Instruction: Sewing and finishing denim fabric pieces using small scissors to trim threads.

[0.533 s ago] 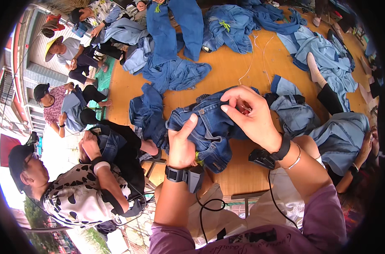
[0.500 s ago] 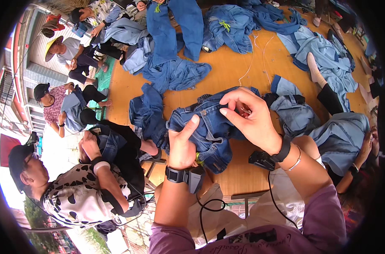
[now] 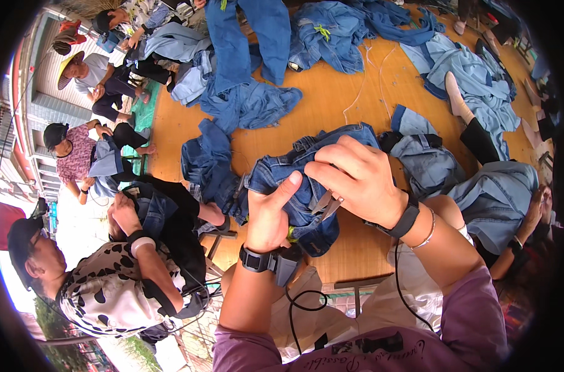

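A dark blue pair of jeans (image 3: 299, 203) is bunched up in front of me, over the near edge of the wooden table. My left hand (image 3: 268, 218) grips its waistband from the left, thumb on top and the other fingers hidden under the denim. Closed over the upper part of the jeans is my right hand (image 3: 364, 183), with a small pair of grey metal thread snips (image 3: 323, 203) in its palm, blades pointing down and left. The right fingertips touch or nearly touch the cloth; which of the two I cannot tell.
The wooden table (image 3: 322, 102) bears several heaps of denim. Dark jeans (image 3: 208, 158) lie left, lighter jeans (image 3: 427, 155) right. A person in a spotted shirt (image 3: 117, 282) sits close on my left; others sit farther along. A co-worker's foot (image 3: 457, 96) rests on the table. Black cables hang below my wrists.
My right hand has turned and come down to the left onto the jeans, and the snips' blades now show below it. My left hand keeps its hold. The view has shifted slightly.
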Available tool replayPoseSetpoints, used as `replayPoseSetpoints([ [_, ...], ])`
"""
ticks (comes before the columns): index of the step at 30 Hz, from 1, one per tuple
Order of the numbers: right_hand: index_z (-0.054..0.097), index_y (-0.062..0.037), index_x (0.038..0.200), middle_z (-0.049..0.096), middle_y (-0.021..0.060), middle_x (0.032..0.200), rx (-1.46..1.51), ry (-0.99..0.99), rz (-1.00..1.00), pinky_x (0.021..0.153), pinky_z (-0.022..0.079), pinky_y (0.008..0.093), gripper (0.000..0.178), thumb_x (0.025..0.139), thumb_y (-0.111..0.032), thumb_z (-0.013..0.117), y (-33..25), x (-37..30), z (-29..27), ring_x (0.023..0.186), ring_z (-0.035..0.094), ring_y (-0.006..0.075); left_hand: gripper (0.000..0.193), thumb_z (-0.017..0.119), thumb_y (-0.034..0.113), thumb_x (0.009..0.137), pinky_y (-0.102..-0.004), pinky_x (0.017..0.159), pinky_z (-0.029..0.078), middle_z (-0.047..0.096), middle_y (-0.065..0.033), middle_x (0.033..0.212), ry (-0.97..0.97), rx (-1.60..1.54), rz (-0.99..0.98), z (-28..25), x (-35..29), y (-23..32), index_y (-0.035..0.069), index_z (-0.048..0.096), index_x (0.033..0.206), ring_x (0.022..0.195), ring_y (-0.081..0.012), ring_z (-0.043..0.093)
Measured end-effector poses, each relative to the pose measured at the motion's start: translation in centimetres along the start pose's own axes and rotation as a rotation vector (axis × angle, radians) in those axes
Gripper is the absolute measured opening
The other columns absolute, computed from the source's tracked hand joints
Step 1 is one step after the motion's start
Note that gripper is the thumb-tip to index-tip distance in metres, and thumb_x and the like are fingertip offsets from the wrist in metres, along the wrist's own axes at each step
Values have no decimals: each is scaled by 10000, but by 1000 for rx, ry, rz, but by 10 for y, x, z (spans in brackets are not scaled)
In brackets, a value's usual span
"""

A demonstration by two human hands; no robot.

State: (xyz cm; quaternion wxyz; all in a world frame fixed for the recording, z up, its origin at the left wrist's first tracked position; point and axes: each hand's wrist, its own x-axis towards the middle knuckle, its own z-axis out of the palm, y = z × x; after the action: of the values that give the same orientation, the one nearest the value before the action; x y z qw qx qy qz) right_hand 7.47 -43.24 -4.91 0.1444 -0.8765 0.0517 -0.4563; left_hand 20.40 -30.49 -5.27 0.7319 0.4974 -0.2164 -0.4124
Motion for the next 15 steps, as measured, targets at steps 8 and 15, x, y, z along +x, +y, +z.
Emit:
replayPoseSetpoints([
  [8,561,-36,929,507,62,875,498,81,565,606,471,287,235,766,99,662,0,8,-8,722,561,165,170,682,34,881,-323,857,517,704,-92,1025,33,-74,-54,5,-2,7,-11,652,1042,903,-159,659],
  [15,560,-48,894,539,59,853,345,-48,409,582,492,310,222,760,45,711,-7,2,0,687,604,207,159,687,38,882,-304,845,505,703,-66,1005,10,-23,12,4,-3,4,6,655,1035,898,-130,645],
])
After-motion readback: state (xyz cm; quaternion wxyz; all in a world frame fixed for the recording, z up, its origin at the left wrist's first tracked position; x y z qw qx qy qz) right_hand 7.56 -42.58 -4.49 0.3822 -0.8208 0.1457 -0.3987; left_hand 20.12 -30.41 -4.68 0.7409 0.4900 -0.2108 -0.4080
